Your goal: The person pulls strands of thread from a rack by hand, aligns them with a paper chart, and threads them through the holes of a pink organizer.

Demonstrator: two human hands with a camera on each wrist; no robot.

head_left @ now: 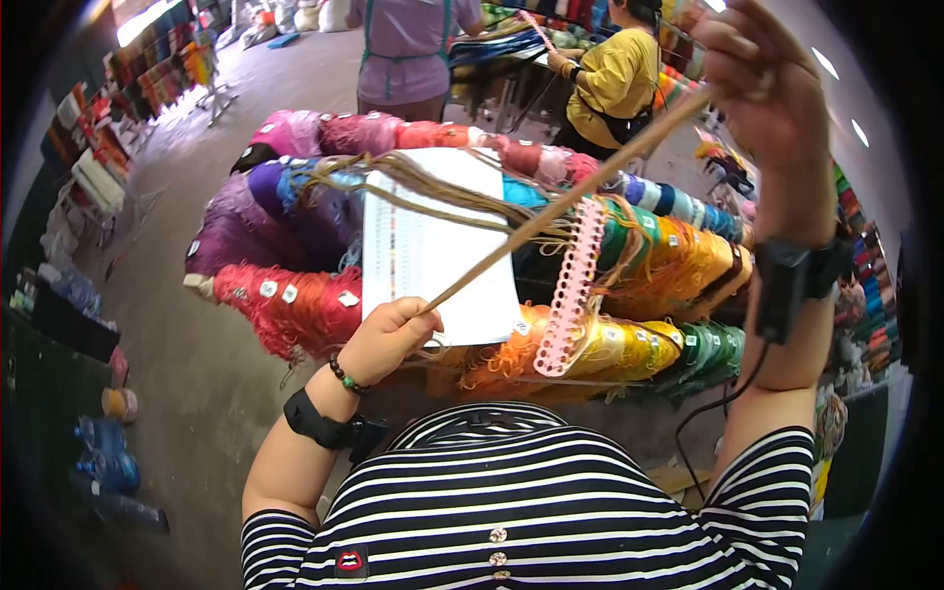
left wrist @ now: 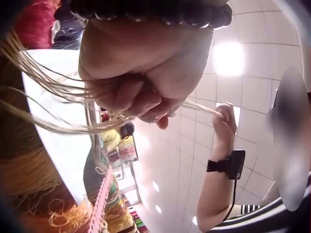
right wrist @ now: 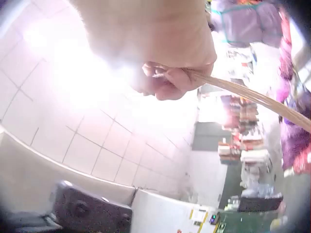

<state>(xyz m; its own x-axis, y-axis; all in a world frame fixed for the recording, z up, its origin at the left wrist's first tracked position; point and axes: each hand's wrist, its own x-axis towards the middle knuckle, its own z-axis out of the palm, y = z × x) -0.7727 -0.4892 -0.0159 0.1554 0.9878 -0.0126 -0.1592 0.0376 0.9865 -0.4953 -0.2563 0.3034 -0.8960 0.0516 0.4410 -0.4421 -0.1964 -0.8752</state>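
A tan thread bundle (head_left: 570, 202) runs taut on a diagonal between both hands in the head view. The left hand (head_left: 391, 339) grips its lower end over the white printed sheet (head_left: 442, 265); loose strands trail from that fist in the left wrist view. Raised at the upper right, the right hand (head_left: 762, 88) has its fingers curled round the other end, also seen as a bundle (right wrist: 252, 97) leaving the fist (right wrist: 175, 80) in the right wrist view. A pink strip with holes (head_left: 572, 290) lies right of the sheet, and brownish strands (head_left: 442, 197) cross the sheet's top.
Rows of coloured thread skeins (head_left: 678, 246) with small labels surround the sheet. Two people stand or sit beyond, one in a yellow top (head_left: 621, 74). Plastic bottles (head_left: 108, 470) are on the floor at left. A black cable (head_left: 723, 398) hangs from the right wrist.
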